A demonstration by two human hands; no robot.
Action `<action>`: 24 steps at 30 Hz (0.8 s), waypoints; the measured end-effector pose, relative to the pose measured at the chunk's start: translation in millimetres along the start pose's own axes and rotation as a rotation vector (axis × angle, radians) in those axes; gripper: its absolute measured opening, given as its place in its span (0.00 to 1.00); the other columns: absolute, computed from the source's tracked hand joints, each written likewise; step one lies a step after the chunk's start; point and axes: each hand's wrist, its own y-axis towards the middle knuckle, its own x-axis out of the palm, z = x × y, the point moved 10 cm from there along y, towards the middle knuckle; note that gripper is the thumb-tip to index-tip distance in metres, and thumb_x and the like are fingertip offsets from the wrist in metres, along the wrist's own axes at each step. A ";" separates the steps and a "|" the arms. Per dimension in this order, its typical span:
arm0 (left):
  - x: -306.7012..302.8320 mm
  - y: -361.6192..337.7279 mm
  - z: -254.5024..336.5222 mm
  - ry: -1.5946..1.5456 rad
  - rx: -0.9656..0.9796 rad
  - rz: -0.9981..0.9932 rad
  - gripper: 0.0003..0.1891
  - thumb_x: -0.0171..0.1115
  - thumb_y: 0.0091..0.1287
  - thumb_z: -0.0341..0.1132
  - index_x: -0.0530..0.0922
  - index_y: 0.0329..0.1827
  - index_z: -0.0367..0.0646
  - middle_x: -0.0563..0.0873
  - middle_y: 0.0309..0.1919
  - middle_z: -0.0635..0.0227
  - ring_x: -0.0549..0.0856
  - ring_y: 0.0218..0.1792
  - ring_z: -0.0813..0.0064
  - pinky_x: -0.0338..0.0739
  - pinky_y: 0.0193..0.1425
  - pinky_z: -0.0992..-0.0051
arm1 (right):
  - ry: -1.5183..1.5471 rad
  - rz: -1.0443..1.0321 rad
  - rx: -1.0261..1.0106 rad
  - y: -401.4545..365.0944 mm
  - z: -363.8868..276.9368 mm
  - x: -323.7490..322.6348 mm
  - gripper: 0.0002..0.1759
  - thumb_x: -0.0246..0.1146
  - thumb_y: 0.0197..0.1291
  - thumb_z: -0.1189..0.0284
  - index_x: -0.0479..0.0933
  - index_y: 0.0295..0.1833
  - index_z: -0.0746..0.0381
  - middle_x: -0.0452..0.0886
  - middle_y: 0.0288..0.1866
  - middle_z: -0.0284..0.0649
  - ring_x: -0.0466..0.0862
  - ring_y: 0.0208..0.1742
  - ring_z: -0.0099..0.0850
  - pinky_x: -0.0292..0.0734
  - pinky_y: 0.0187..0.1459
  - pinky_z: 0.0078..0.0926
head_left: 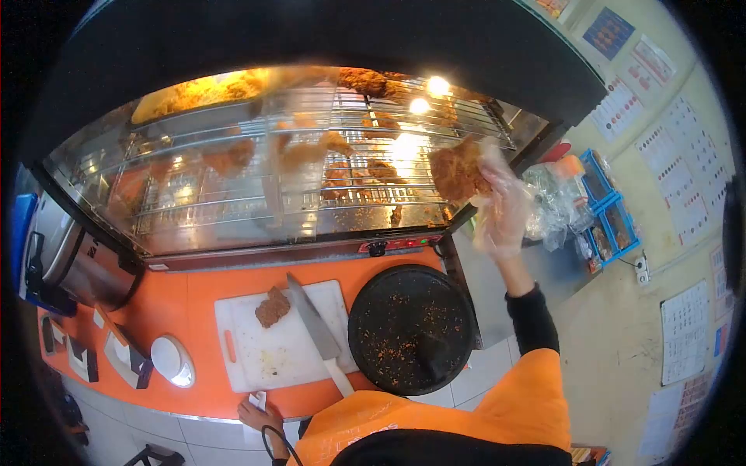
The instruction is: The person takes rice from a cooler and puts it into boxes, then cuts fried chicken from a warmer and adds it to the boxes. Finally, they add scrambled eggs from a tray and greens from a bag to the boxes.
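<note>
My right hand (505, 210), in a clear plastic glove, grips a large flat piece of fried chicken (458, 172) before the racks at the right end of the heated display case (256, 260). My left hand (258, 415), low at the counter's front edge, is closed around a small white object (257, 399) whose kind I cannot make out. On the white cutting board (256, 365) lie a smaller browned fried piece (273, 307) and a long knife (313, 318), its handle toward me. Beside the board sits a round black tray (412, 349) scattered with crumbs.
Fried pieces (381, 171) lie on the case's wire racks (217, 198). A steel pot (85, 260) stands left, near a round white device (172, 360) and several small boxes (124, 357). Blue baskets (610, 217) and plastic bags (548, 202) are at the right. A black cable (277, 439) hangs by my left hand.
</note>
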 end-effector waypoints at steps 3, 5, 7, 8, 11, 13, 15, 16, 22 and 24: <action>-0.3 -2.5 -3.0 0.074 0.011 0.040 0.23 0.57 0.45 0.34 0.72 0.47 0.36 0.72 0.37 0.52 0.71 0.45 0.49 0.63 0.48 0.58 | 0.770 0.119 0.955 -60.1 22.8 33.1 0.15 0.58 0.63 0.75 0.71 0.55 0.65 0.77 0.51 0.45 0.81 0.52 0.39 0.79 0.52 0.30; 9.1 -5.6 -12.8 0.060 0.005 0.041 0.23 0.58 0.45 0.34 0.72 0.47 0.36 0.72 0.37 0.52 0.71 0.45 0.49 0.63 0.49 0.58 | 1.293 0.206 1.324 -84.5 -2.3 57.4 0.17 0.55 0.67 0.72 0.68 0.58 0.67 0.77 0.53 0.48 0.81 0.51 0.36 0.80 0.50 0.26; 9.4 -3.4 -15.1 0.051 -0.001 0.030 0.23 0.58 0.45 0.34 0.72 0.47 0.36 0.72 0.37 0.52 0.71 0.45 0.49 0.63 0.49 0.58 | 1.398 0.132 1.378 -76.0 -24.3 62.6 0.18 0.55 0.67 0.71 0.67 0.58 0.68 0.76 0.53 0.49 0.81 0.50 0.37 0.80 0.50 0.25; 5.4 -2.7 -9.4 0.048 -0.004 0.019 0.23 0.58 0.45 0.34 0.72 0.47 0.36 0.72 0.37 0.52 0.71 0.45 0.49 0.63 0.49 0.58 | 1.452 0.092 1.401 -74.1 -32.6 66.0 0.18 0.55 0.67 0.70 0.67 0.58 0.68 0.76 0.53 0.50 0.82 0.49 0.38 0.81 0.51 0.25; 1.9 -2.8 1.3 -0.021 -0.036 -0.036 0.23 0.56 0.44 0.26 0.69 0.49 0.34 0.68 0.40 0.49 0.67 0.48 0.47 0.59 0.55 0.56 | 1.510 0.064 1.376 -76.6 -39.1 72.3 0.19 0.54 0.68 0.68 0.67 0.58 0.69 0.76 0.54 0.52 0.81 0.51 0.38 0.80 0.51 0.22; -3.5 -2.2 8.4 -0.033 -0.002 -0.015 0.24 0.54 0.45 0.28 0.69 0.49 0.34 0.69 0.40 0.48 0.67 0.48 0.47 0.59 0.55 0.56 | 1.514 0.052 1.365 -74.6 -43.8 71.0 0.19 0.55 0.67 0.68 0.66 0.59 0.67 0.74 0.56 0.49 0.79 0.54 0.39 0.78 0.55 0.26; -4.6 -0.6 7.8 -0.047 0.011 0.022 0.24 0.54 0.43 0.30 0.70 0.48 0.34 0.69 0.38 0.49 0.68 0.47 0.47 0.60 0.53 0.56 | 1.252 0.003 1.173 -66.7 -41.7 59.1 0.20 0.57 0.65 0.70 0.66 0.60 0.65 0.73 0.57 0.46 0.78 0.56 0.40 0.77 0.57 0.29; -6.5 -1.2 9.4 -0.026 0.027 0.044 0.24 0.55 0.41 0.29 0.71 0.47 0.34 0.70 0.37 0.50 0.68 0.46 0.48 0.61 0.52 0.57 | 0.990 -0.036 0.984 -60.4 -42.6 49.1 0.20 0.58 0.63 0.71 0.67 0.60 0.64 0.74 0.56 0.45 0.78 0.56 0.41 0.77 0.58 0.31; -14.4 0.1 17.3 -0.044 0.025 0.057 0.21 0.56 0.41 0.30 0.71 0.42 0.34 0.70 0.36 0.50 0.69 0.44 0.47 0.62 0.48 0.57 | 0.093 -0.162 -0.088 -28.5 -113.1 38.8 0.24 0.69 0.44 0.75 0.74 0.51 0.56 0.74 0.54 0.35 0.78 0.55 0.42 0.76 0.54 0.36; -12.3 0.0 12.9 -0.074 0.057 0.092 0.22 0.58 0.42 0.33 0.71 0.43 0.36 0.72 0.36 0.51 0.70 0.43 0.47 0.62 0.48 0.56 | 0.175 -0.146 -0.172 -37.6 -127.6 51.3 0.22 0.71 0.42 0.73 0.76 0.47 0.54 0.74 0.53 0.33 0.77 0.56 0.41 0.77 0.53 0.36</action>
